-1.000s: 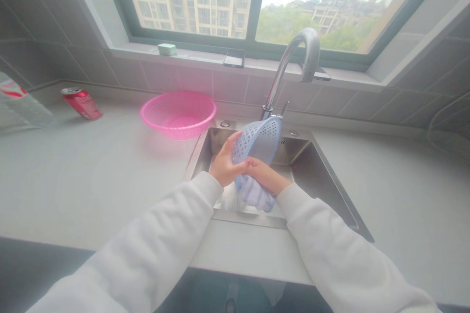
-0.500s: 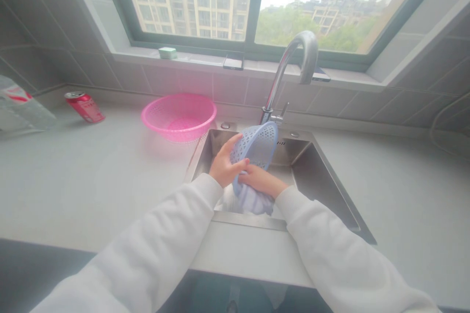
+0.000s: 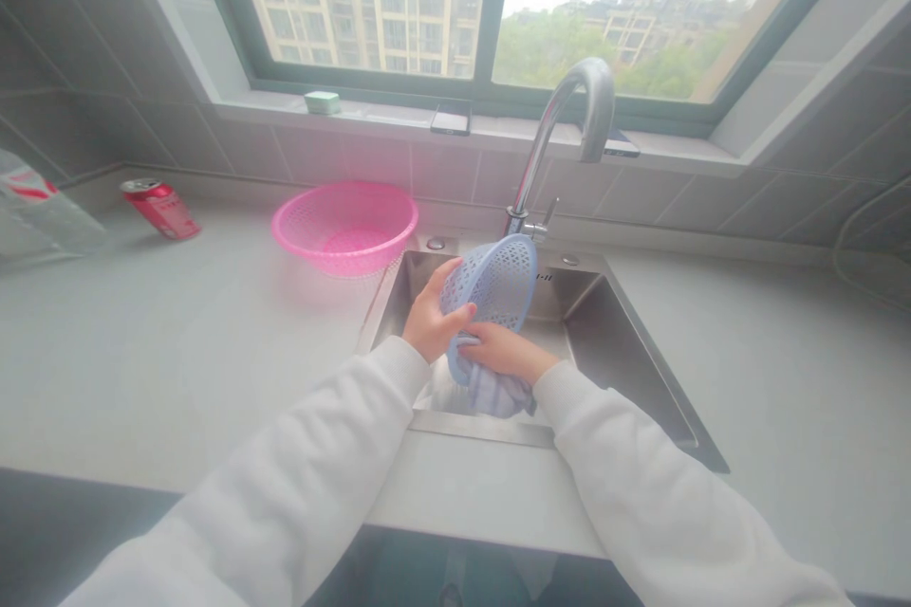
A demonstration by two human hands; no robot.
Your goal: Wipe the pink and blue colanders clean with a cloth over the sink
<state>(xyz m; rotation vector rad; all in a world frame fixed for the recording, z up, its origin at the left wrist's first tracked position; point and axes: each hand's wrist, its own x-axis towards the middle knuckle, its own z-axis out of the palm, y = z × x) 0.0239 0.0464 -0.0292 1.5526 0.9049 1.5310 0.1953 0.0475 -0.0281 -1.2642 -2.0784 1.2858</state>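
Over the sink (image 3: 626,351) a light blue plastic basket (image 3: 509,280) with a perforated wall is held tilted on its side, its opening turned to the right. My left hand (image 3: 431,315) grips its left side, thumb near the rim and fingers round the outside. My right hand (image 3: 505,349) is closed on a pale striped cloth (image 3: 494,391) at the basket's lower rim. Part of the cloth hangs below the hand into the sink. Some fingertips of my right hand are hidden by the cloth and rim.
A chrome faucet (image 3: 545,147) arches behind the basket. On the counter to the left are a pink basket (image 3: 345,256), a red can (image 3: 162,209) and a clear plastic bottle (image 3: 53,209). A green sponge (image 3: 323,102) and a phone-like flat object (image 3: 451,119) lie on the windowsill.
The blue basket has shifted slightly left and turned a little, showing more of its inside. The cloth and my right hand have moved slightly along the lower rim.
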